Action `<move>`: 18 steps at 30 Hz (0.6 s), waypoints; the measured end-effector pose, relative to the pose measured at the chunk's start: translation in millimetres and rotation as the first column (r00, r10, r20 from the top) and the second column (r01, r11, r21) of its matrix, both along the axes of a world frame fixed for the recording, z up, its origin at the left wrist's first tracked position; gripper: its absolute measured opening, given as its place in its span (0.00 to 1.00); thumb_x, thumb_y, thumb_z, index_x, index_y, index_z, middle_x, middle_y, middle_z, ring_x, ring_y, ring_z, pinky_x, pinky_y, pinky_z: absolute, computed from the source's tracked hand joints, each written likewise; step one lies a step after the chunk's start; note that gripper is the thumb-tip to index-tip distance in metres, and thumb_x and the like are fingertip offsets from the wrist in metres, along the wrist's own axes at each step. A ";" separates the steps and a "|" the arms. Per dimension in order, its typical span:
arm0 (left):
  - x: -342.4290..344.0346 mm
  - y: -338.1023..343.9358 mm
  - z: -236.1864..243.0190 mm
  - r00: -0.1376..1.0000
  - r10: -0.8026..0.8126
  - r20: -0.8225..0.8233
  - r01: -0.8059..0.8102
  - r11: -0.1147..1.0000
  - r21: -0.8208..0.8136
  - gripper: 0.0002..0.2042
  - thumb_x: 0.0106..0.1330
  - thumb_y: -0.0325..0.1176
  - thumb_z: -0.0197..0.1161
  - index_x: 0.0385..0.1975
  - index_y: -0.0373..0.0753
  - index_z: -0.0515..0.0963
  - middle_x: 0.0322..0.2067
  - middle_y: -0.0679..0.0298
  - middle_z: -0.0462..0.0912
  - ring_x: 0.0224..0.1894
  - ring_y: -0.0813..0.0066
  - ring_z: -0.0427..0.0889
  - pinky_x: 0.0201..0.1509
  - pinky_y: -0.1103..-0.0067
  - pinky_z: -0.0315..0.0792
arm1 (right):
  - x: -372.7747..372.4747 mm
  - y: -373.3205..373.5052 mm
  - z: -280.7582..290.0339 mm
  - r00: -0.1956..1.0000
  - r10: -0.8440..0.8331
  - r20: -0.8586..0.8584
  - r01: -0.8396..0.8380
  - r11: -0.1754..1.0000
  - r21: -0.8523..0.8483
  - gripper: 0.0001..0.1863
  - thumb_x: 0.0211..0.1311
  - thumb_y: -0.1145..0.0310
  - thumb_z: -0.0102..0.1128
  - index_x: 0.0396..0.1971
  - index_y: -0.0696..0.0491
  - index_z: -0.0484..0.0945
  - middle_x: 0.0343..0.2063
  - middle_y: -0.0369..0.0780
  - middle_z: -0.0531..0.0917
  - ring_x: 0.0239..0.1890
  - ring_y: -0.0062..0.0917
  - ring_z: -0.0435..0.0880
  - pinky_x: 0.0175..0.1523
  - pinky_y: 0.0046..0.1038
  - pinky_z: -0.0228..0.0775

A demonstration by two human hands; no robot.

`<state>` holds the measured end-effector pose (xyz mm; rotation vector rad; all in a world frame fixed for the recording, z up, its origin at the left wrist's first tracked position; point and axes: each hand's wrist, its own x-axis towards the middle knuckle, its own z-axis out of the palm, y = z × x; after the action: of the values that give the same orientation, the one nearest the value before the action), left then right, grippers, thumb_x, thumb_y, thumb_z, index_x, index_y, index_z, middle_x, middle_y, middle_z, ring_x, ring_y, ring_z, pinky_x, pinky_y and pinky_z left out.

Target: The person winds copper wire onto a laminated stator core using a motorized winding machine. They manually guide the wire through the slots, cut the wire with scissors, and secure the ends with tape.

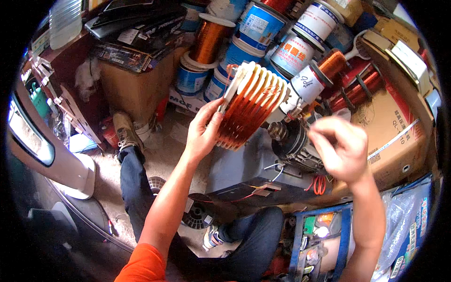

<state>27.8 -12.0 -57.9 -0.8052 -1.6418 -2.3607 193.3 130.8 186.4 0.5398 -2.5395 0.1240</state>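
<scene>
In my left hand (pixel 205 128) is a coil winding former (pixel 251 105) with several pale, rounded flanges and reddish copper wire wound between them. My fingers grip its left end plate, and the former is tilted. Loose loops of thin copper wire show at its upper corner and across its right flanges. To the right, my right hand (pixel 340 145) is raised with thumb and fingers pinched together, apart from the former. Whatever the pinch holds, if anything, is too small to make out. Below and behind the former stands a winding machine (pixel 298 145) with a dark round head and a grey body.
Spools of copper wire (pixel 210 42) and blue and white buckets (pixel 260 26) are stacked at the back. A large cardboard box (pixel 394 127) stands at the right. A blue-framed tray (pixel 324 235) of small items lies near my right forearm. Black empty reels (pixel 199 211) lie by my feet.
</scene>
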 end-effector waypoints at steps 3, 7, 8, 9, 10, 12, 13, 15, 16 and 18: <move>1.7 -1.7 -4.1 0.975 0.102 -0.198 -0.113 0.992 -0.049 0.16 0.69 0.29 0.55 0.56 0.36 0.75 0.57 0.55 0.74 0.61 0.67 0.69 0.65 0.75 0.60 | 60.0 35.9 -29.3 0.982 -0.178 0.063 0.187 0.960 -0.206 0.04 0.51 0.82 0.66 0.26 0.60 0.79 0.23 0.41 0.83 0.22 0.20 0.81 0.27 0.21 0.72; 2.1 -1.0 3.5 0.995 -0.046 0.092 0.029 0.983 0.179 0.14 0.69 0.30 0.56 0.52 0.34 0.77 0.52 0.61 0.78 0.55 0.73 0.74 0.60 0.77 0.65 | 138.9 78.2 -61.5 0.841 -0.477 0.256 0.526 0.610 -0.592 0.02 0.58 0.79 0.63 0.29 0.59 0.79 0.24 0.36 0.83 0.21 0.11 0.77 0.26 0.14 0.69; -1.7 -3.5 7.6 0.976 -0.099 0.194 0.060 0.978 0.198 0.13 0.69 0.31 0.57 0.51 0.34 0.77 0.50 0.63 0.79 0.51 0.76 0.75 0.58 0.78 0.67 | 157.1 91.1 -71.5 0.796 -0.481 0.367 0.572 0.400 -0.716 0.02 0.59 0.78 0.63 0.30 0.59 0.79 0.24 0.36 0.83 0.20 0.10 0.76 0.25 0.14 0.68; -10.8 -5.5 10.1 0.972 -0.125 0.197 0.093 0.982 0.163 0.13 0.69 0.33 0.59 0.50 0.34 0.78 0.47 0.64 0.80 0.48 0.78 0.76 0.54 0.79 0.68 | 171.5 103.9 -82.9 0.786 -0.460 0.414 0.572 0.286 -0.768 0.01 0.61 0.77 0.62 0.30 0.58 0.79 0.24 0.36 0.83 0.18 0.10 0.74 0.23 0.13 0.66; -19.9 -6.0 14.0 0.969 -0.148 0.200 0.124 0.984 0.129 0.14 0.68 0.34 0.60 0.49 0.34 0.78 0.45 0.64 0.81 0.45 0.80 0.77 0.51 0.80 0.70 | 186.1 113.2 -94.1 0.753 -0.471 0.460 0.606 0.223 -0.764 0.02 0.61 0.75 0.62 0.31 0.58 0.78 0.24 0.37 0.84 0.18 0.10 0.74 0.23 0.13 0.65; -30.1 -5.7 22.9 0.946 -0.181 0.270 0.150 0.980 0.132 0.13 0.68 0.36 0.61 0.45 0.34 0.78 0.41 0.65 0.82 0.42 0.81 0.78 0.47 0.80 0.71 | 210.5 126.4 -120.3 0.748 -0.468 0.470 0.601 0.178 -0.779 0.03 0.61 0.75 0.62 0.30 0.58 0.78 0.24 0.38 0.83 0.18 0.10 0.74 0.22 0.13 0.65; -28.9 -3.0 25.3 0.939 -0.123 0.320 0.065 0.980 0.186 0.13 0.69 0.36 0.59 0.46 0.34 0.77 0.42 0.63 0.82 0.42 0.78 0.79 0.48 0.79 0.71 | 217.5 128.9 -129.9 0.739 -0.473 0.480 0.607 0.156 -0.780 0.04 0.61 0.74 0.63 0.30 0.58 0.78 0.23 0.38 0.83 0.18 0.11 0.75 0.22 0.14 0.65; -20.5 -2.3 31.7 0.917 -0.102 0.385 -0.033 0.944 0.328 0.14 0.70 0.36 0.56 0.49 0.35 0.73 0.45 0.58 0.81 0.44 0.70 0.80 0.48 0.75 0.72 | 224.3 135.3 -150.8 0.673 -0.540 0.505 0.665 0.144 -0.733 0.05 0.61 0.74 0.63 0.29 0.58 0.78 0.23 0.38 0.83 0.23 0.14 0.79 0.27 0.16 0.70; -24.3 -2.1 22.3 0.929 -0.181 0.323 0.004 0.877 0.480 0.14 0.70 0.34 0.56 0.51 0.35 0.71 0.49 0.56 0.79 0.49 0.65 0.79 0.53 0.72 0.72 | 226.0 140.8 -163.3 0.662 -0.570 0.486 0.675 0.173 -0.717 0.05 0.60 0.74 0.64 0.28 0.59 0.78 0.23 0.38 0.83 0.24 0.15 0.80 0.30 0.17 0.72; -15.8 -2.4 19.9 0.964 -0.137 0.229 0.007 0.872 0.489 0.14 0.71 0.32 0.55 0.53 0.34 0.70 0.54 0.55 0.76 0.55 0.62 0.77 0.59 0.70 0.71 | 224.7 154.9 -176.6 0.574 -0.641 0.509 0.763 0.194 -0.617 0.06 0.57 0.72 0.66 0.28 0.59 0.79 0.24 0.37 0.84 0.28 0.16 0.82 0.34 0.21 0.73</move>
<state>12.0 -14.4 -37.9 -0.4803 -1.0057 -2.8488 418.0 285.7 9.8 -1.0800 -2.2152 0.9322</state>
